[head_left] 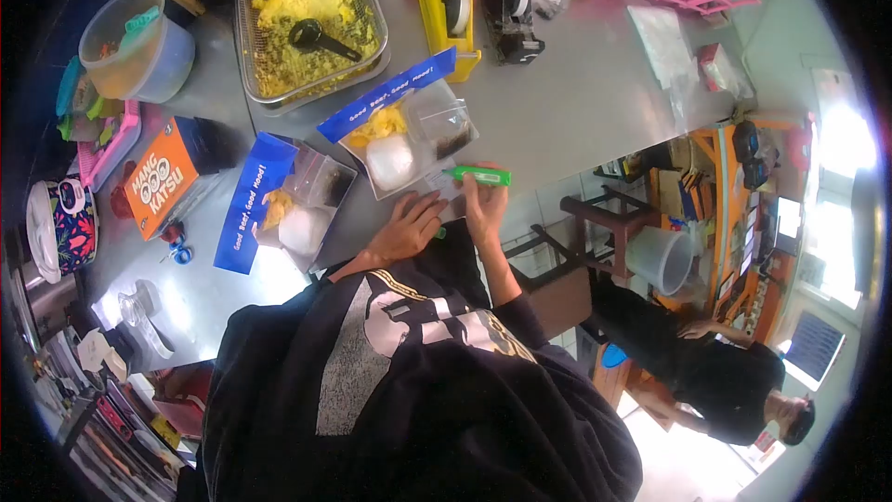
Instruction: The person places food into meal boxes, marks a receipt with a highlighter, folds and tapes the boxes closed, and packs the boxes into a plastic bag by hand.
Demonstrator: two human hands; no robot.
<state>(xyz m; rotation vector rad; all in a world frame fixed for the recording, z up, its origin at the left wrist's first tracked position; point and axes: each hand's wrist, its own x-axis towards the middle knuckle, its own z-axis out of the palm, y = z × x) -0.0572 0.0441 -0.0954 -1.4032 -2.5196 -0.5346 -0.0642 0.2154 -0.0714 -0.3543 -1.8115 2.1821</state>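
My right hand (pixel 484 209) is closed around a green marker (pixel 482 176), just past the front box. Under the marker's tip lies a small pale slip (pixel 444 188), partly hidden by fingers. My left hand (pixel 409 228) lies palm down with its fingers stretched onto that slip. A small green piece (pixel 439 233), perhaps a cap, shows beside its thumb; whether it is held I cannot make out. Above both hands sits an open meal box (pixel 400 135) with white rice, yellow food and a clear-lidded compartment. To its left stands a second, similar meal box (pixel 295 200) with a blue flap.
A wire basket (pixel 243 37) of yellow food with a black scoop stands at the back. Tape dispensers (pixel 449 23) are beside it. Leftward are an orange box (pixel 163 181), a plastic tub (pixel 139 56) and scissors (pixel 178 249). Another person (pixel 706 363) sits at the right.
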